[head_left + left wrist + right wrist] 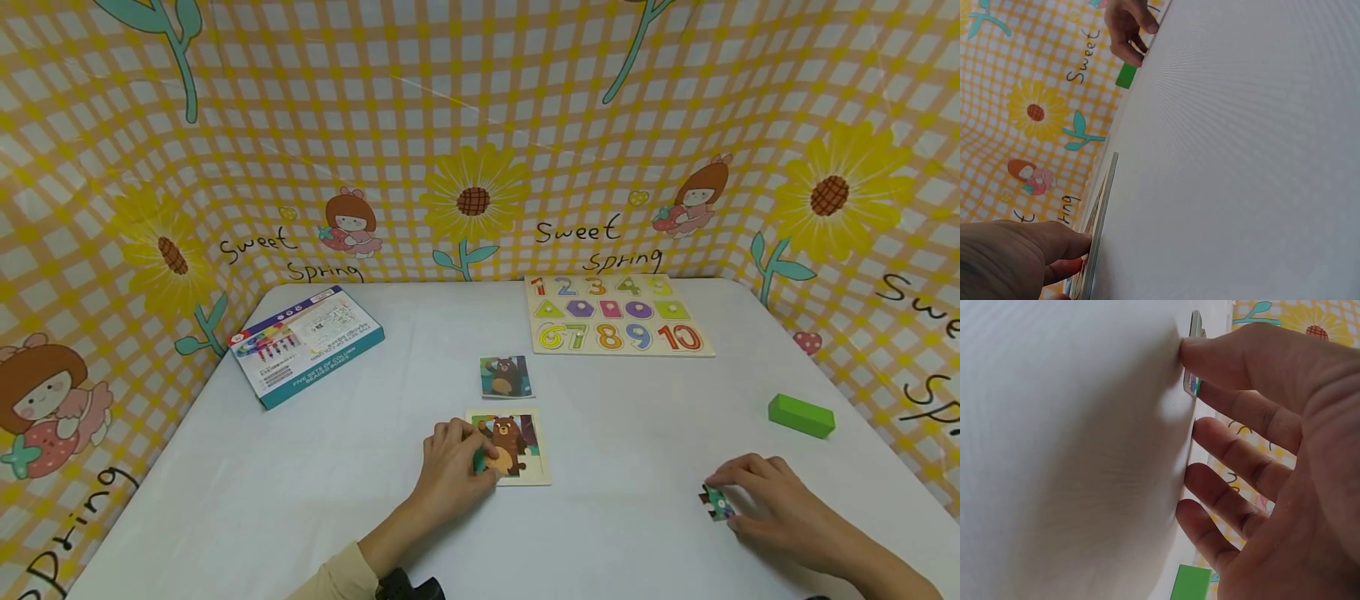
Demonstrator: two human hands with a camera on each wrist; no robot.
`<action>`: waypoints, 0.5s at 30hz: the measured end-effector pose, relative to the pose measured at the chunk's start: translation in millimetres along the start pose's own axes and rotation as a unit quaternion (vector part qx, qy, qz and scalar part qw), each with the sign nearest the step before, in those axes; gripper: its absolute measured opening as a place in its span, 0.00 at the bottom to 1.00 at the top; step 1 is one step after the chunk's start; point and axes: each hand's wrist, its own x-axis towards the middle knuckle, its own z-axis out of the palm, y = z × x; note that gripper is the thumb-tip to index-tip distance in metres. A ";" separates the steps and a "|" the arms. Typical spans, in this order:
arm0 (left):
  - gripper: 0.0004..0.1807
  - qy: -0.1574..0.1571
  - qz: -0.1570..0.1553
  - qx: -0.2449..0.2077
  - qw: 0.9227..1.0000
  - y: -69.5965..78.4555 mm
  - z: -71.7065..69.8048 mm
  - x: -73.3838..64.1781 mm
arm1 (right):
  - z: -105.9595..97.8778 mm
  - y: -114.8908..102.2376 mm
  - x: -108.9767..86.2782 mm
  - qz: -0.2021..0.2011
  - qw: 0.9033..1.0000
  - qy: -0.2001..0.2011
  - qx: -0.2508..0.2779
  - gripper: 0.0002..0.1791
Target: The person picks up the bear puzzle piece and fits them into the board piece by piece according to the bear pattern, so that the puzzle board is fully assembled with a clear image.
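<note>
A square wooden bear puzzle (513, 446) lies on the table in front of me, its brown bear partly assembled in a pale frame. My left hand (453, 467) is over its left side, thumb and fingers curled about a green puzzle piece (478, 461) that they partly cover. Seen edge-on in the left wrist view, the puzzle board (1105, 200) has the thumb right at its surface. Off to the right, my right hand (776, 508) pinches a green and brown puzzle piece (717, 503) between thumb and index finger, close over the table; the other fingers are spread.
Just beyond the puzzle lies a small bear picture card (506, 377). A number board (618, 317) is at the back right, and a flat teal and white box (307, 343) at the back left. A green block (801, 416) sits beyond my right hand. Checked cloth (480, 108) surrounds the table.
</note>
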 end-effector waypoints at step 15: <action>0.05 0.006 0.005 0.001 1.000 -0.5 1.1 -0.2 | 4.1 4.9 0.8 -0.005 0.999 0.033 0.012 0.19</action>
